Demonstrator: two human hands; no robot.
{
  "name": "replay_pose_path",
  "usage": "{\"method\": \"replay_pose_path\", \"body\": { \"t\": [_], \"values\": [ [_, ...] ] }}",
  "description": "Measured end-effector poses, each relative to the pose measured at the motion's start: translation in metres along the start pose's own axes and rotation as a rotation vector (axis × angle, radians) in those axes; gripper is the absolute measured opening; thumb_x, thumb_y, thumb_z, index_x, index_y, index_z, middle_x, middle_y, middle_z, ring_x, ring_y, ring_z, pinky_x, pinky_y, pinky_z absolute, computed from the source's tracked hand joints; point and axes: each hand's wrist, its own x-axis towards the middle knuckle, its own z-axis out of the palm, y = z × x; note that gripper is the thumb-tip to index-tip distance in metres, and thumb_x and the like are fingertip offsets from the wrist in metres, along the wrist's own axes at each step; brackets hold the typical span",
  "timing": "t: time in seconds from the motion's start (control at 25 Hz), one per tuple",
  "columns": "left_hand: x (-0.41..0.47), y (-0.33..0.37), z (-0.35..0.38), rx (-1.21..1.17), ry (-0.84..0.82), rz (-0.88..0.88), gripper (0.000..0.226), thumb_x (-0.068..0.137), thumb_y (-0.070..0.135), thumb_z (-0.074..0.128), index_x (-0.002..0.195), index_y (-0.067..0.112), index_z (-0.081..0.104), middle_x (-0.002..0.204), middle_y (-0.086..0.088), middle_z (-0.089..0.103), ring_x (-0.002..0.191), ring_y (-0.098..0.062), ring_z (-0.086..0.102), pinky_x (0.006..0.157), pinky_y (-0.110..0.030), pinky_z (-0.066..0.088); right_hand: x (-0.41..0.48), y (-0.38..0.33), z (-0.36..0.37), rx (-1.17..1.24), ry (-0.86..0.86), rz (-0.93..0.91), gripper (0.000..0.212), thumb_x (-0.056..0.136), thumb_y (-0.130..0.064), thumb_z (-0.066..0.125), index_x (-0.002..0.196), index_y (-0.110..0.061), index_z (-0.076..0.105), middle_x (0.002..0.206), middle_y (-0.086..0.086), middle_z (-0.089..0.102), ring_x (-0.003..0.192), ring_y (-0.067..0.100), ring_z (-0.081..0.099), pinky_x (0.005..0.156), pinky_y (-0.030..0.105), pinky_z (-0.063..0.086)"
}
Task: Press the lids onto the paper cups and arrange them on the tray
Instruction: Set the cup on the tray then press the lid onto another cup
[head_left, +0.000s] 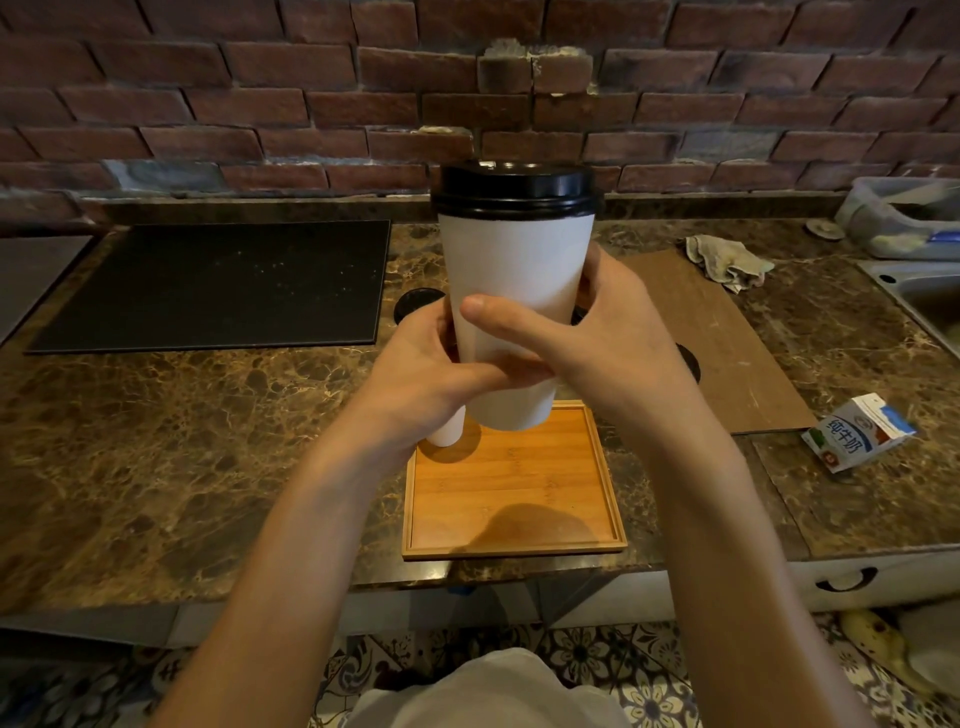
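Observation:
A tall white paper cup (514, 265) with a black lid (513, 189) on top is lifted above the wooden tray (514, 540). My left hand (415, 374) grips its lower left side and my right hand (602, 332) wraps the right side, thumb across the front. Behind my left hand, the bottom of a second white cup (448, 434) shows at the tray's far left corner; its top is hidden. A loose black lid (415, 304) lies on the counter behind my left hand, and another black lid's edge (691, 361) peeks out right of my right wrist.
A black mat (208, 286) lies on the marble counter at left. A brown board (727, 353) with a crumpled rag (727, 260) is at right, a milk carton (857, 431) beside it. A sink (924, 301) and plastic container (904, 218) sit at far right.

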Motion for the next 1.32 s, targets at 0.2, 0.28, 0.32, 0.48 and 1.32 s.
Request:
{"method": "replay_pose_path", "body": {
  "t": [0.2, 0.28, 0.32, 0.48, 1.32],
  "values": [
    [0.001, -0.004, 0.001, 0.011, 0.006, 0.007, 0.038, 0.065, 0.008, 0.079, 0.095, 0.023, 0.061, 0.082, 0.016, 0.073, 0.081, -0.002, 0.070, 0.063, -0.011, 0.051, -0.004, 0.004, 0.009, -0.090, 0.109, 0.002, 0.076, 0.064, -0.059, 0.077, 0.127, -0.023, 0.051, 0.110, -0.013, 0.062, 0.100, 0.006, 0.061, 0.080, 0.029, 0.058],
    [0.001, -0.004, 0.000, 0.019, 0.013, -0.001, 0.044, 0.060, 0.014, 0.083, 0.097, 0.024, 0.061, 0.085, 0.015, 0.073, 0.085, -0.004, 0.070, 0.067, -0.012, 0.052, -0.004, 0.003, 0.008, -0.077, 0.114, -0.010, 0.072, 0.065, -0.058, 0.079, 0.124, -0.026, 0.052, 0.107, -0.016, 0.062, 0.096, 0.001, 0.062, 0.074, 0.021, 0.057],
    [0.001, -0.003, 0.000, 0.023, 0.016, -0.003, 0.047, 0.059, 0.014, 0.083, 0.098, 0.025, 0.061, 0.087, 0.015, 0.073, 0.086, -0.005, 0.070, 0.067, -0.013, 0.052, -0.003, 0.002, 0.007, -0.069, 0.114, -0.017, 0.069, 0.065, -0.056, 0.080, 0.122, -0.027, 0.053, 0.105, -0.018, 0.062, 0.094, -0.002, 0.062, 0.071, 0.018, 0.057],
    [0.000, 0.002, -0.001, 0.010, -0.013, 0.020, 0.046, 0.061, 0.022, 0.082, 0.101, 0.027, 0.059, 0.087, 0.019, 0.072, 0.086, -0.001, 0.068, 0.065, -0.010, 0.051, -0.002, -0.001, 0.000, -0.036, 0.104, -0.031, 0.068, 0.066, -0.051, 0.083, 0.123, -0.024, 0.056, 0.109, -0.013, 0.066, 0.098, 0.003, 0.064, 0.076, 0.027, 0.060],
    [-0.008, 0.009, 0.000, 0.006, -0.120, -0.012, 0.054, 0.061, 0.030, 0.080, 0.111, 0.029, 0.061, 0.101, 0.012, 0.071, 0.099, -0.007, 0.066, 0.073, -0.014, 0.051, -0.004, 0.002, -0.020, 0.178, -0.169, 0.014, 0.054, 0.072, -0.037, 0.074, 0.122, -0.021, 0.060, 0.109, -0.002, 0.071, 0.098, 0.009, 0.069, 0.072, 0.020, 0.055]
  ]
}}
